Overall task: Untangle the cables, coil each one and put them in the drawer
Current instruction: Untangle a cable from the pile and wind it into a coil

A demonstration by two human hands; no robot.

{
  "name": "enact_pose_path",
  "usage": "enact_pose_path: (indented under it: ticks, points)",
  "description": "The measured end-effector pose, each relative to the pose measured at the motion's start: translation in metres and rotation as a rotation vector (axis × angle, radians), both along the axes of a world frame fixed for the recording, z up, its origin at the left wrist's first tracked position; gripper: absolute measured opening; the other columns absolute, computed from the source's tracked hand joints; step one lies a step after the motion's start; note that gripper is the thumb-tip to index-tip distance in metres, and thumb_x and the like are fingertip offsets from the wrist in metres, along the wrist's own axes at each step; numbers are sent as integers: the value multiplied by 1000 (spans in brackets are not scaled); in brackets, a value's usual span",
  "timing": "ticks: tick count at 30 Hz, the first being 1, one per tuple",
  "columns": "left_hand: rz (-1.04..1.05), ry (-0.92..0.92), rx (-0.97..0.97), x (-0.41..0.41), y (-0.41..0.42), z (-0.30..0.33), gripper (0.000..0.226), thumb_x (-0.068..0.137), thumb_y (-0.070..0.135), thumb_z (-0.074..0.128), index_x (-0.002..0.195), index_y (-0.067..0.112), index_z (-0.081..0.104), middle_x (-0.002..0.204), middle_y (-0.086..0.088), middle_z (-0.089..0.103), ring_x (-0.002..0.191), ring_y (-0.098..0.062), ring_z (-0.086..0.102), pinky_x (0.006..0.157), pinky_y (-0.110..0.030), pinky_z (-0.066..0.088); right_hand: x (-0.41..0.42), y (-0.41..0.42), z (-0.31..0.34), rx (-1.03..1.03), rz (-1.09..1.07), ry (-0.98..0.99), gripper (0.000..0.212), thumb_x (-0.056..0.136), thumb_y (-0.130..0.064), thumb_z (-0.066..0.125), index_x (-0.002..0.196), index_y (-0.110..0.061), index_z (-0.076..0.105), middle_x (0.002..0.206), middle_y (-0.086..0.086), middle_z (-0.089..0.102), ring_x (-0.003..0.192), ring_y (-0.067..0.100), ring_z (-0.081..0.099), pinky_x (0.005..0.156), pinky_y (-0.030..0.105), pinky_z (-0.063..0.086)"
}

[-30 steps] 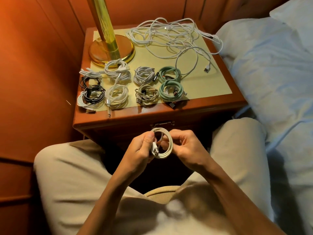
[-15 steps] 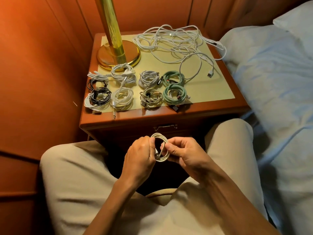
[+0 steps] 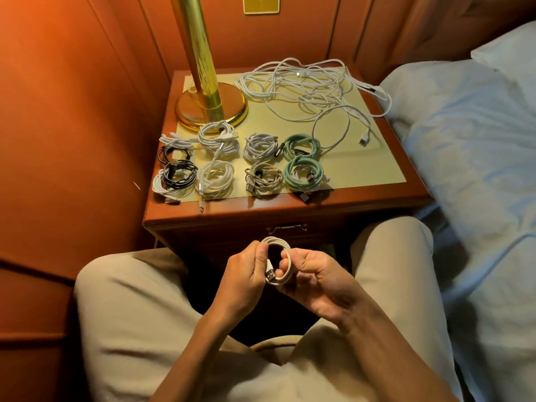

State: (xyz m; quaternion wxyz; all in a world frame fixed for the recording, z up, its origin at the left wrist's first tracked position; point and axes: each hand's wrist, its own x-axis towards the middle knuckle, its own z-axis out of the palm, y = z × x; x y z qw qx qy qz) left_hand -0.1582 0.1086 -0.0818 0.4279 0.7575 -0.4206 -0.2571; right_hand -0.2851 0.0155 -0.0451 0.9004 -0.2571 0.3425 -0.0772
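At the left of the nightstand [image 3: 412, 195], beside the brass lamp [image 3: 203, 82], your finished coils [image 3: 240, 163] lie in two rows, white, black, then green. Farther right at the back, a white tangle [image 3: 304, 88] remains unsorted. The drawer [image 3: 287, 228] below looks closed.

Over your lap, your left hand [image 3: 243, 280] pinches the left side of a small white coil [image 3: 278, 262], fingers curled round it, near its USB plug. Your right hand [image 3: 319, 277] grips the opposite side, thumb clamped on the loops.

You appear to be finishing this coil; next, tuck the plug so it holds, then set it with the others. No readable writing shows anywhere.
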Motion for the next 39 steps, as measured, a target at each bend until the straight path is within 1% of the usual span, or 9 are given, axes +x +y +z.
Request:
enact_pose_path:
  ticks: [5, 13, 16, 20, 23, 26, 28, 31, 39]
  points:
    - [147, -283, -6, 8, -1, -7, 35, 103, 35, 31, 75, 20, 47, 65, 7, 52, 57, -11, 52, 55, -38, 43, -3, 2, -18, -876, -136, 530, 14, 99, -25, 58, 92, -21, 69, 82, -2, 74, 80, 11, 68, 70, 22, 50]
    - [110, -437, 10, -6, -4, -10, 38, 103, 42, 22, 77, 23, 41, 72, 4, 48, 58, -16, 47, 50, -37, 40, -5, 18, -21, -887, 6, 417, 16, 96, -24, 64, 84, -18, 72, 77, 3, 73, 66, 7, 66, 60, 18, 52]
    - [118, -423, 11, -2, -2, -17, 44, 103, 42, 23, 78, 18, 50, 83, 2, 48, 71, -14, 47, 59, -35, 44, -5, 13, -22, -696, -39, 401, 23, 100, -19, 57, 83, -12, 69, 76, 5, 72, 65, 13, 66, 58, 24, 53]
    - [124, -299, 40, 6, 1, -21, 37, 104, 33, 35, 75, 17, 52, 79, 3, 51, 70, -13, 50, 63, -35, 44, -5, 6, -23, -457, -123, 279, 29, 102, -13, 51, 78, -5, 66, 58, 6, 51, 42, 12, 42, 43, 23, 37]
    - [134, -102, 50, 3, 0, -14, 39, 105, 26, 40, 68, 19, 50, 62, 6, 53, 56, -9, 51, 54, -26, 39, -12, 3, -28, -971, -17, 420, 20, 97, -16, 62, 82, -16, 76, 60, -9, 63, 52, 6, 56, 51, 21, 46]
    - [215, 415, 41, 0, -4, -6, 40, 107, 25, 38, 72, 12, 52, 61, 1, 49, 49, -6, 42, 51, -21, 33, -12, 3, -36, -1283, 18, 581, 7, 88, -23, 74, 91, -21, 80, 80, -12, 70, 72, 4, 67, 70, 23, 56]
    - [257, 750, 38, -7, -6, -1, 39, 108, 26, 34, 76, 11, 52, 61, -3, 45, 47, -9, 36, 48, -22, 32, -11, 7, -41, -1279, 2, 603, 9, 87, -19, 76, 94, -17, 80, 80, -12, 71, 72, 5, 68, 72, 28, 59]
    - [232, 776, 64, -18, -7, 2, 40, 108, 26, 32, 77, 10, 52, 59, -4, 45, 46, -10, 38, 46, -24, 34, -12, 12, -40, -1091, -144, 529, 14, 90, -8, 70, 101, -11, 79, 74, -6, 75, 69, 12, 72, 65, 28, 61]
    - [223, -124, 159, -36, -6, -15, 35, 105, 31, 34, 82, 13, 53, 66, 1, 59, 60, -21, 58, 55, -40, 43, -4, 24, -27, -390, -314, 308, 22, 101, -19, 54, 101, -7, 73, 91, 15, 76, 92, 27, 73, 78, 37, 59]
